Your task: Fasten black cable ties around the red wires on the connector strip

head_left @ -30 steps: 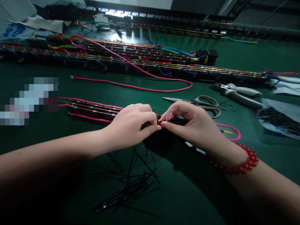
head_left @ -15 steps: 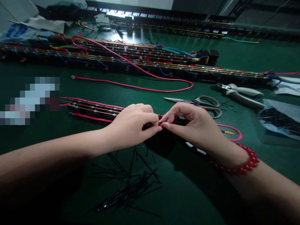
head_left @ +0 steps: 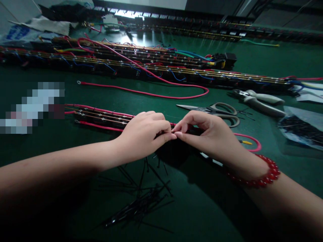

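My left hand point(head_left: 148, 136) and my right hand point(head_left: 208, 132) meet fingertip to fingertip over a long black strip assembly point(head_left: 87, 116) with metal rails. Each hand is closed in a pinch. What the fingertips hold is too small and too hidden to make out. A red wire point(head_left: 101, 126) with a ring terminal runs along the strip's near side and passes under my left hand. Another red wire point(head_left: 106, 111) follows the far side, bound by small dark ties. Below my hands lies a loose pile of black cable ties point(head_left: 141, 205). The strip's middle is hidden by my hands.
Scissors point(head_left: 217, 109) lie just beyond my right hand, with cutting pliers point(head_left: 259, 100) farther right. A bag of black ties point(head_left: 302, 129) sits at the right. Longer wired strips point(head_left: 156, 70) and a loose red cable point(head_left: 141, 93) stretch across the green tabletop point(head_left: 277, 60) behind.
My pinched left fingertips have shifted very slightly to the right, closer to the right ones. Otherwise both hands and the strip look almost unchanged.
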`<state>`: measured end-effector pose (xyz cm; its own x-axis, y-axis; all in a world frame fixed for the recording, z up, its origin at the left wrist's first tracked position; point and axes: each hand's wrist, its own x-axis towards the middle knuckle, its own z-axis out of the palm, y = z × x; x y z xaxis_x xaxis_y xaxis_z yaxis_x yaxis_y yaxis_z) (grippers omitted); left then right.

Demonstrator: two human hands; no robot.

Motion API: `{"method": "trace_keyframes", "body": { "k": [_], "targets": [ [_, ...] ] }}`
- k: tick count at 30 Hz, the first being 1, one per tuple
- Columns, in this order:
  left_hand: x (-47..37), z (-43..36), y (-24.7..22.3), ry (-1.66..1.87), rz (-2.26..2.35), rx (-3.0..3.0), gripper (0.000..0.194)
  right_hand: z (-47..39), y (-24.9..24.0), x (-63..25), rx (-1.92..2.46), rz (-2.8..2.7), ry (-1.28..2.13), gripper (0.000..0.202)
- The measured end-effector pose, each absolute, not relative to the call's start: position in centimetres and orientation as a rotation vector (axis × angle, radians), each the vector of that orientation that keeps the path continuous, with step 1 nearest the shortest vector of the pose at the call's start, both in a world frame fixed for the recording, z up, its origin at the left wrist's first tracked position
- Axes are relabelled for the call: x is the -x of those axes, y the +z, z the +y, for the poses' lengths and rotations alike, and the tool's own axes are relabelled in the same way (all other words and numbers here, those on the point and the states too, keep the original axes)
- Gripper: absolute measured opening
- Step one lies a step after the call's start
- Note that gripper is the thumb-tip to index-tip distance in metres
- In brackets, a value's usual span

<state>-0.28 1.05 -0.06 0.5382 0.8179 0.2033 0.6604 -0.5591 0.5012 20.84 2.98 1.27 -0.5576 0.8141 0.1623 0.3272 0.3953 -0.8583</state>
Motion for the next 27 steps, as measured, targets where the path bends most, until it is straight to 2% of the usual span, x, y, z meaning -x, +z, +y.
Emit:
{"method": "trace_keyframes", "body": {
  "k": [8, 16, 24, 27],
  "targets": [
    [0.31, 0.95, -0.54, 0.666, 1.213, -2.447, 0.029, 3.11, 1.23, -20.65, 0.966, -1.980, 1.246, 0.014],
    [0.26, 0.88, -0.77, 0.737, 1.183, -2.472, 0.030, 3.10, 1.31, -20.67, 0.983, -2.012, 1.186, 0.012],
    [0.18, 0.84, -0.85, 0.743, 1.208, -2.497, 0.030, 2.92, 1.26, -20.66, 0.983, -2.002, 1.170, 0.020],
    [0.11, 0.80, -0.82, 0.781, 1.244, -2.454, 0.025, 2.86, 1.29, -20.64, 0.976, -2.015, 1.152, 0.022]
  ]
}}
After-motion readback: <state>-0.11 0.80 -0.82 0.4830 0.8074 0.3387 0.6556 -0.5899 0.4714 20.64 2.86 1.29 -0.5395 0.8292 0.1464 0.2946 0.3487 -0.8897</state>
